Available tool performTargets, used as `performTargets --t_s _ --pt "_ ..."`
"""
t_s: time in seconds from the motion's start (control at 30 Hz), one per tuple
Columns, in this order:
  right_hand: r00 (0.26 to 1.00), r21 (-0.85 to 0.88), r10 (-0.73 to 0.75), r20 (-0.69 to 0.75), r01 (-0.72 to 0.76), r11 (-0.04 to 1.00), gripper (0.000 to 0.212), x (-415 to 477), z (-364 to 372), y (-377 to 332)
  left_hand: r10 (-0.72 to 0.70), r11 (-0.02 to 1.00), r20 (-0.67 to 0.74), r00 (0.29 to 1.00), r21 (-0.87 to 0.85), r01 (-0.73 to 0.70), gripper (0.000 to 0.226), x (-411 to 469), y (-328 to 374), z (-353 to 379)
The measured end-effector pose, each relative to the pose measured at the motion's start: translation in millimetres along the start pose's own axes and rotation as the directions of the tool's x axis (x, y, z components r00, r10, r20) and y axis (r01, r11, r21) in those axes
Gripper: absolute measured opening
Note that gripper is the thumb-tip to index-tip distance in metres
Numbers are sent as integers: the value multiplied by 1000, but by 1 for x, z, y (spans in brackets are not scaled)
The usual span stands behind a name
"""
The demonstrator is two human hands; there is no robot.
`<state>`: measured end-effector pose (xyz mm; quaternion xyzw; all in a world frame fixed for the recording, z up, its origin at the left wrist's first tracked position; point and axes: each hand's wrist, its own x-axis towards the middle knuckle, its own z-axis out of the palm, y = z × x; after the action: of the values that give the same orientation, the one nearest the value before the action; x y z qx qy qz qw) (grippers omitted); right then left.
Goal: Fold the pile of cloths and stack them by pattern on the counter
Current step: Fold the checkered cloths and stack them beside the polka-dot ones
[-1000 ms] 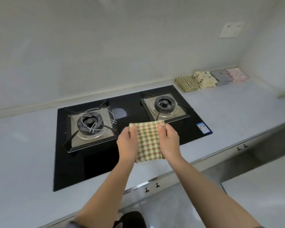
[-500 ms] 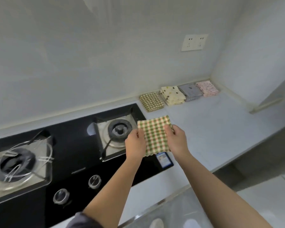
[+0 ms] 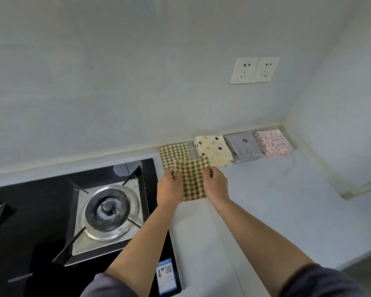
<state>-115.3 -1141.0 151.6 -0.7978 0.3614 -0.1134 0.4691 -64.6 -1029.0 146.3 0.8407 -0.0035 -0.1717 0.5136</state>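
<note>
Now carried right, off the black glass hob (image 3: 41,211), overlapping the green-checked fabric stack (image 3: 174,153) at twelve o'clock: one folded green-checked cloth (image 3: 193,181), pinched at its sides by left hand (image 3: 169,187) and right hand (image 3: 215,185). Four stacks counted; toward one o'clock, cream-dotted stack (image 3: 213,150), grey stack (image 3: 243,146), pink stack (image 3: 273,142).

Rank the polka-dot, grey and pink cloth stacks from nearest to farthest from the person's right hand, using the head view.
1. polka-dot stack, just beyond the right hand.
2. grey stack, next along the row to the right.
3. pink stack, at the row's far right end.
</note>
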Motion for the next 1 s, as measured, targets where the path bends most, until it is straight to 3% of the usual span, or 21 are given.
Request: performTargets --t_s 0.23,0.43,0.5,0.57,0.63,0.7,0.73,0.77,0.83,0.87,1.0 --pt "977 -101 -105 184 125 987 32 113 57 -3 -125 974 -326 937 139 179 28 101 0 26" --pt "967 -217 -128 222 177 960 31 176 102 13 -117 841 -364 924 459 287 26 163 -13 44" --pt "968 -268 -125 217 182 946 30 182 108 19 -68 778 -370 927 562 281 21 170 -17 51" --pt "966 -312 -150 211 212 926 24 184 109 20 5 783 -390 921 575 239 16 173 -21 54" --pt "954 -344 -215 208 278 897 24 178 104 14 156 785 -406 901 604 136 25 172 -26 55" --pt "894 -391 -407 189 449 804 40 173 103 11 358 699 -340 870 715 -8 42 170 -30 54" --pt "848 -432 -489 205 527 732 44 171 103 13 388 636 -266 882 770 -48 48 168 -33 54" --pt "814 -470 -524 250 575 670 45 171 104 14 354 576 -162 921 814 -78 52 168 -34 55" --pt "816 -517 -465 342 577 632 45 173 105 21 209 526 -22 978 846 -93 54 170 -42 58" --pt "813 -505 -471 342 582 638 44 172 100 22 169 529 -7 986 844 -84 55 169 -43 57" --pt "738 -435 -592 324 671 600 48 179 46 16 229 503 -16 973 858 -104 57 159 -21 55"
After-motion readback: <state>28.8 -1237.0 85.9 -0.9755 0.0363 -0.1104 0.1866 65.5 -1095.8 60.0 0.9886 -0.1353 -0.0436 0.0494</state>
